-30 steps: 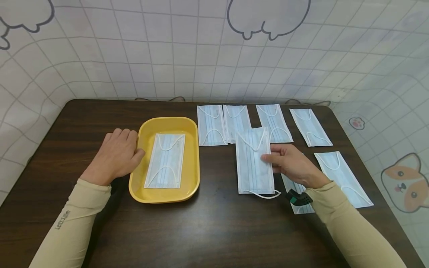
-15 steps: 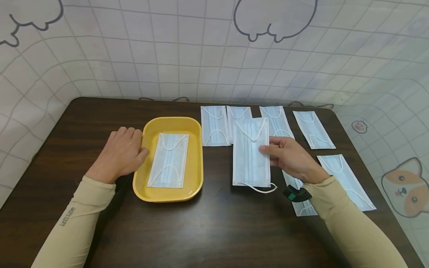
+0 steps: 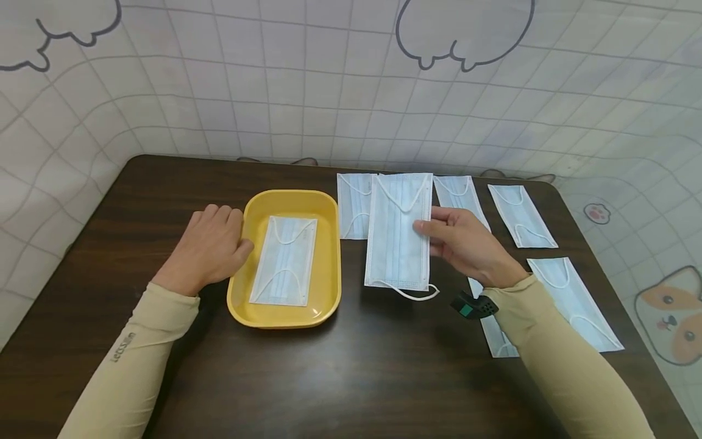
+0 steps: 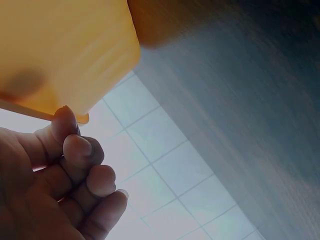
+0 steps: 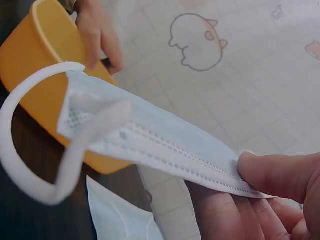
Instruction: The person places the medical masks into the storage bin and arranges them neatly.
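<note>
1. The right hand [image 3: 468,247] is mostly closed, its thumb over the near face and its fingers behind, pinching a pleated light-blue face mask [image 3: 399,235] by the edge.
2. That mask is at the hand's 9 o'clock, lifted off the table, with a white ear loop [image 3: 408,294] hanging from its lower end.
3. A dark wristband [image 3: 475,305] circles the right wrist, just above the cuff of the beige sleeve [image 3: 570,366].
4. Further out at 9 o'clock stands a yellow tray [image 3: 287,317], with a second face mask [image 3: 285,262] lying flat inside.
5. The left hand [image 3: 205,250], fingers curled, holds the tray by its rim, at the tray's 9 o'clock.
6. Around the right hand, more masks lie on the table: a partly covered mask [image 3: 351,207] between 9 and 10, a far mask [image 3: 455,190] at 12, a corner mask [image 3: 523,216] at 2, a near mask [image 3: 576,305] at 4, and a mask partly under the forearm [image 3: 498,341] at 5.
7. All rest on the dark wood-grain table [image 3: 340,384]; beyond its edge is a white grid-printed backdrop [image 3: 307,91].
</note>
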Available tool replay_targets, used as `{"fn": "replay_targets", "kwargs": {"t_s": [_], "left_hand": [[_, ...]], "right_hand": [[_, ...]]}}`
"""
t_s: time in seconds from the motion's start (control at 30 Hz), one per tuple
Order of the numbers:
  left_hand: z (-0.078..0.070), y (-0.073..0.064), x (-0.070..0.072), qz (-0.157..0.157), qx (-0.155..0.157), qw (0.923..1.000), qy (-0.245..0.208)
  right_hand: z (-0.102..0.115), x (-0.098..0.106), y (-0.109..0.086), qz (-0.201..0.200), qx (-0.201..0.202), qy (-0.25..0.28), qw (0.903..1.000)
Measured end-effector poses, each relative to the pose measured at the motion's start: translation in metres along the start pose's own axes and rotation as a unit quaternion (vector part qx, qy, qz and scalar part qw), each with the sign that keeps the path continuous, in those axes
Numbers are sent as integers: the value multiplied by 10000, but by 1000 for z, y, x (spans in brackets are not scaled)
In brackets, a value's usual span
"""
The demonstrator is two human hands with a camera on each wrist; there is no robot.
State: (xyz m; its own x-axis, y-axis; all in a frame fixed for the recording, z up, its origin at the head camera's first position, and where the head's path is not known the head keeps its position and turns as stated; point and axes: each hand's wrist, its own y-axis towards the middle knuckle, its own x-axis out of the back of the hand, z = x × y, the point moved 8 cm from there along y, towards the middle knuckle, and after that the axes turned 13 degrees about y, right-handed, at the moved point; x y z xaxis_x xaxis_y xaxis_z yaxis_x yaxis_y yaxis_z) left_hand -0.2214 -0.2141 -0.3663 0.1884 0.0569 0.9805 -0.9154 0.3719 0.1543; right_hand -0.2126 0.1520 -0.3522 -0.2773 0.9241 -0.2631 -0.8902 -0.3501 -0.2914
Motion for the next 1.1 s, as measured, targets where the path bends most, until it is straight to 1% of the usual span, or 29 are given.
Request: {"fn": "replay_targets", "kwargs": {"t_s": [0.13, 0.6, 0.9, 1.1], "left_hand": [[0, 0, 0, -15, 30, 10000, 25], [1, 0, -1, 73, 75, 9999, 35], [0, 0, -2, 31, 58, 9999, 84], [1, 0, -3, 99, 94, 9999, 95]], "right_hand": [[2, -10, 8, 73, 54, 179, 9998], [11, -41, 27, 291, 245, 422, 9984], [11, -60, 39, 387, 223, 640, 9970], [7, -75, 50, 397, 154, 731, 9964]]}}
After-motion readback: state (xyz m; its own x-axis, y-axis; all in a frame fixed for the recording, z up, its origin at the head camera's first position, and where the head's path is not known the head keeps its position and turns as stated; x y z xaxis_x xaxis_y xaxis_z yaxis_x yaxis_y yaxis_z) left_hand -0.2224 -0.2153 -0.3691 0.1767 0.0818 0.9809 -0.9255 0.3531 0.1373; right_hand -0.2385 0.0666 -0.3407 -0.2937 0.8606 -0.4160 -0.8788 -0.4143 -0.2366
